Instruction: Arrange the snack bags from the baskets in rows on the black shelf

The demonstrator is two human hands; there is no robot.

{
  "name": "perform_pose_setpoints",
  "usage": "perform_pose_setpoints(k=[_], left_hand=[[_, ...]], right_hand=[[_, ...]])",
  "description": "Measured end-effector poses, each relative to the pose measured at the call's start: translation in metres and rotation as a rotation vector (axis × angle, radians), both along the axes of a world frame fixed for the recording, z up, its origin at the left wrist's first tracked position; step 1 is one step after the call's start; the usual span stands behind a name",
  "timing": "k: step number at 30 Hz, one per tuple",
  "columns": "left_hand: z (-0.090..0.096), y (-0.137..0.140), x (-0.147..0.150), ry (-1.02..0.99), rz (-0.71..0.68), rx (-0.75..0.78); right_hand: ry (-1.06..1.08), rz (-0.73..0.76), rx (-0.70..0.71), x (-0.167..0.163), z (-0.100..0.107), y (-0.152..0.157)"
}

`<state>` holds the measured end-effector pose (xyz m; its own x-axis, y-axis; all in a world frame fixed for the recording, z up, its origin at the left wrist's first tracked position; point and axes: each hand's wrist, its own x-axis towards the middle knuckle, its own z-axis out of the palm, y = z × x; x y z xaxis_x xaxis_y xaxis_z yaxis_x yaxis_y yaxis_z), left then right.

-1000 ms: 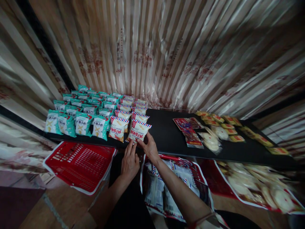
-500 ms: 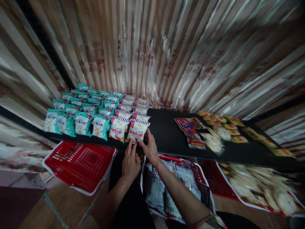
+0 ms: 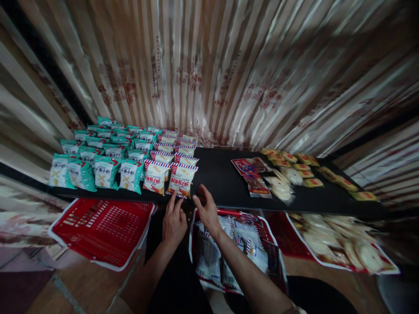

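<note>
The front striped-top bag (image 3: 181, 179) is stood upright near the front edge of the black table (image 3: 218, 179). Its bottom edge is met by the fingertips of the left hand (image 3: 174, 221), whose fingers are stretched forward; no closed grip on the bag is shown (the contact looks light). The right hand (image 3: 207, 211) is held just to the right of the bag, with thumb and fingers parted, nothing gripped and a small gap left between.

A matching bag (image 3: 156, 178) is set just beside the front striped-top bag on its left, and more of the same kind are ranked behind it. Farther to its left, teal bags (image 3: 106, 172) are lined up in rows. Well to its right, red packets (image 3: 250, 166) are laid flat, followed by pale round packets (image 3: 280, 189) and small yellow packets (image 3: 312, 182). Below it and to the left, a red basket (image 3: 111, 231) is seen; below it and slightly to the right, another basket (image 3: 229, 212) is filled with bags. Behind it, the background is covered by striped sheeting (image 3: 209, 87) (printed in red in places).
</note>
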<state>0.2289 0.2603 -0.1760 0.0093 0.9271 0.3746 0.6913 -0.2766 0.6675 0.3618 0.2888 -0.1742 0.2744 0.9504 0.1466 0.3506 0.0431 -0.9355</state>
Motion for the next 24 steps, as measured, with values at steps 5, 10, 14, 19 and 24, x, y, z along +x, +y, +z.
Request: perform_pose_setpoints(k=[5,10,14,19,24], left_hand=[[-0.003,-0.004,-0.003,-0.022,-0.057,0.047],[-0.006,-0.016,0.007,0.105,-0.247,-0.157],[-0.014,-0.042,0.031,0.270,-0.473,-0.423],[-0.030,-0.081,0.065,0.362,-0.492,-0.585],[-0.044,-0.112,0.084,0.305,-0.388,-0.680]], right_hand=[[-0.047,-0.198,-0.039,0.053,-0.011,-0.058],[-0.187,-0.333,-0.108,0.114,-0.024,-0.122],[-0.340,-0.365,-0.167,0.144,-0.040,-0.165],[-0.366,-0.350,-0.164,0.142,-0.055,-0.195],[-0.293,-0.253,-0.139,0.109,-0.057,-0.199]])
